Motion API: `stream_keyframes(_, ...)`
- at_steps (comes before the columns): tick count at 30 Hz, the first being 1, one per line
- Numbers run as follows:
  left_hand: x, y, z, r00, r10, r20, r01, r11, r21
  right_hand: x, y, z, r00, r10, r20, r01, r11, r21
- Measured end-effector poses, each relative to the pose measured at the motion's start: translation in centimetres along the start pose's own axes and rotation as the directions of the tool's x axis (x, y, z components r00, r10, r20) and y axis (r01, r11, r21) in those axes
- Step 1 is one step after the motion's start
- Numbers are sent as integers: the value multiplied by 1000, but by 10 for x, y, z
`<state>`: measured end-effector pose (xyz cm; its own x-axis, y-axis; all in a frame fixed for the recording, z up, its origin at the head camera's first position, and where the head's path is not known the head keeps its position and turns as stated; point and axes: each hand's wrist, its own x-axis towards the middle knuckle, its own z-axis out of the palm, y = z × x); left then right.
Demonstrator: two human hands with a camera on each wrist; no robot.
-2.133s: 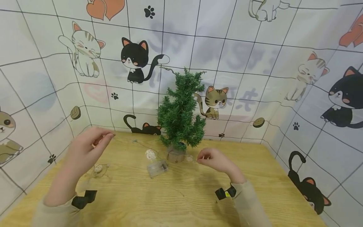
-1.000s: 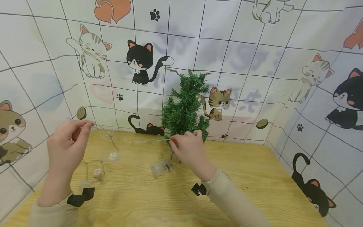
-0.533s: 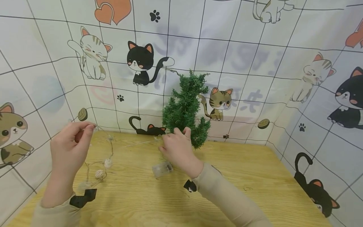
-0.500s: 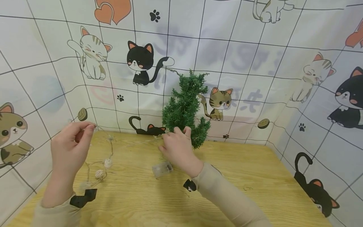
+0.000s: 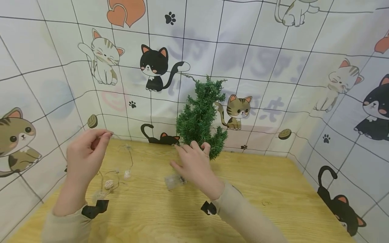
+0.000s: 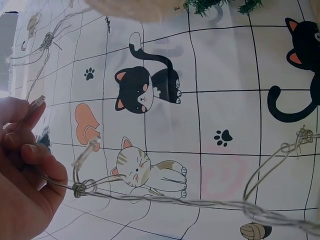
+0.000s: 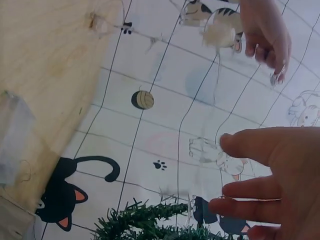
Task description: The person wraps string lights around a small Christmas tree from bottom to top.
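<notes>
My left hand [image 5: 88,152] is raised at the left and pinches the wire of a light string between thumb and fingertips. In the left wrist view the twisted clear wire [image 6: 200,202] runs off to the right from this hand, with a small clear bulb [image 6: 89,151] by a knot. Woven balls on the string, such as the pale ball [image 5: 109,184], lie on the table below. My right hand [image 5: 194,165] is in front of the green artificial tree [image 5: 199,118]. Its fingers are spread in the right wrist view, with tree branches [image 7: 145,220] just below.
A clear plastic box [image 5: 172,182] lies on the wooden table [image 5: 243,206], partly behind the right hand. The tree stands near the back wall cloth [image 5: 258,40], which is printed with cats. A little loose bit [image 5: 266,203] lies at the right.
The right hand has moved left from beside the tree base to in front of the tree, and its fingers have spread. The left hand has drawn the string and its balls leftward.
</notes>
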<state>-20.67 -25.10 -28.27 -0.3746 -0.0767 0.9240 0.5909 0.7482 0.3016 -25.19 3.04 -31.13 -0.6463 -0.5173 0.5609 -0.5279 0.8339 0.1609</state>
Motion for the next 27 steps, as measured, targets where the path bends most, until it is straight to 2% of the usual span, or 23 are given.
stream_keyframes(2,4,1,-1,1000,4,19,-5,1000,18,-7,-2,-2,998,-44,-42,47,997,65)
stream_keyframes(4,11,2,-1,999,24,40,-26,999,41,-13,-7,-4,995,-98,-29,101,978,183)
stream_keyframes(6,20,5,-4,996,42,77,-46,997,59,-17,-13,-3,988,-151,18,138,940,313)
stream_keyframes(8,30,6,-7,991,76,109,-84,994,70,-19,-18,0,978,-190,82,137,892,431)
stream_keyframes(12,48,5,-14,979,78,187,-100,989,113,-18,-18,23,960,-197,200,36,792,609)
stream_keyframes(15,58,1,-20,968,19,249,-60,986,158,-17,-10,51,942,-136,308,-120,719,684)
stream_keyframes(16,61,0,-22,963,-1,268,-46,984,172,-17,-6,61,937,-114,331,-155,713,684)
stream_keyframes(17,64,-1,-24,958,-26,287,-28,983,182,-18,-3,71,930,-92,355,-187,713,676)
stream_keyframes(19,67,-3,-27,948,-57,314,-7,980,198,-17,2,90,925,-52,376,-214,749,628)
stream_keyframes(22,69,-5,-29,941,-71,332,2,979,205,-12,8,112,931,23,365,-197,872,449)
stream_keyframes(24,69,-6,-28,939,-64,337,-7,979,206,-8,11,124,933,65,353,-191,923,335)
stream_keyframes(26,69,-7,-26,938,-55,343,-17,979,203,-5,13,133,925,107,365,-204,949,239)
stream_keyframes(27,68,-7,-25,937,-48,346,-24,979,202,-5,14,137,918,117,379,-215,950,228)
